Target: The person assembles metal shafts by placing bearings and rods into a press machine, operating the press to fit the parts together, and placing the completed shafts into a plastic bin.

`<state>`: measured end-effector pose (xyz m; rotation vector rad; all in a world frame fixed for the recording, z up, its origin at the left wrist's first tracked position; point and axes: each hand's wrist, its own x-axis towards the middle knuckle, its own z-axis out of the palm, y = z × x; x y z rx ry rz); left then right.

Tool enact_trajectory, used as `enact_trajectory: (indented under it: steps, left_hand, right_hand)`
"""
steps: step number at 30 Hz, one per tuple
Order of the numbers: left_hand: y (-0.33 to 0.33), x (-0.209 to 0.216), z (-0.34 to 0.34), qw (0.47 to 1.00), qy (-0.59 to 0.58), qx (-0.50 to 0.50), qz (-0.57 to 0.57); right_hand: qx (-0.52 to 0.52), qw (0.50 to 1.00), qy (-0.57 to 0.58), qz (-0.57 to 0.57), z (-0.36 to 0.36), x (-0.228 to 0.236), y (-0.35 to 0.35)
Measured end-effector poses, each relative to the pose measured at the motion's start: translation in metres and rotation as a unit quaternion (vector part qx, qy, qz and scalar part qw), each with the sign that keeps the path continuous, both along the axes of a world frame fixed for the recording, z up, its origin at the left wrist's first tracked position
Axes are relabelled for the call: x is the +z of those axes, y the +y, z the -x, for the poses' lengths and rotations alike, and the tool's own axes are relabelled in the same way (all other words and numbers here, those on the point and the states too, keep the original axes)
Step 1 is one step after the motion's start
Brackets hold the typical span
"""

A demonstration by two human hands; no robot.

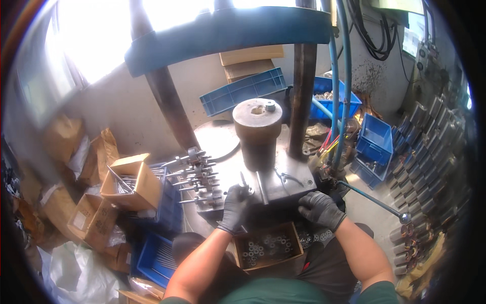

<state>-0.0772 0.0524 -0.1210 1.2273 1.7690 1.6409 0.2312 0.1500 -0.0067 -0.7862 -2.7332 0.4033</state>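
Observation:
My left hand [234,207], in a dark grey glove, is closed around a metal shaft [243,178] at the press table's front edge. The shaft's upper tip and what looks like a collar show above the fingers. My right hand [322,209], gloved alike, is at the table's front right edge with its fingers curled; whatever they may hold is hidden. Between the hands, a metal rod [262,187] and a thin forked tool [288,177] lie on the steel table [298,191]. Left of my left hand are several stacked shafts with collars [195,175].
A thick press cylinder [258,124] with a small metal piece [270,105] on top rises mid-table, between dark posts [302,101]. Metal rings lie in a box [299,238] below. Cartons [147,195] and a blue bin [147,261] stand left; stacked metal cylinders [425,162] right.

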Motion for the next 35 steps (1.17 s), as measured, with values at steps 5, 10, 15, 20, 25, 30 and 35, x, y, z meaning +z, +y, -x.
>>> enact_trajectory:
  steps: [5, 10, 15, 20, 25, 30, 35]
  left_hand:
    - [-0.007, 0.05, -0.025, 0.953, -0.229, -0.111, -0.162]
    - [0.031, 0.192, -0.035, 0.936, -0.027, -0.196, -0.29]
    - [0.099, 0.276, -0.03, 0.978, 0.012, -0.078, -0.195]
    - [0.147, 0.296, -0.022, 0.981, -0.048, -0.103, -0.158]
    - [0.16, 0.29, -0.024, 0.976, -0.126, -0.122, -0.128]
    - [0.167, 0.284, -0.016, 0.961, -0.183, -0.159, -0.133]
    - [0.176, 0.273, 0.0, 0.968, -0.127, -0.172, -0.132]
  right_hand:
    - [0.013, 0.999, -0.038, 0.032, -0.009, -0.004, 0.01]
    - [0.021, 0.994, -0.071, 0.076, -0.012, 0.014, 0.007]
    - [0.056, 0.986, -0.133, 0.088, -0.005, 0.009, 0.011]
    - [0.091, 0.981, -0.128, 0.118, -0.004, 0.008, 0.002]
    - [0.105, 0.974, -0.151, 0.132, -0.005, 0.005, -0.001]
    - [0.196, 0.952, -0.23, 0.048, -0.007, 0.003, 0.003]
    - [0.153, 0.95, -0.264, 0.068, -0.006, 0.0, -0.002]
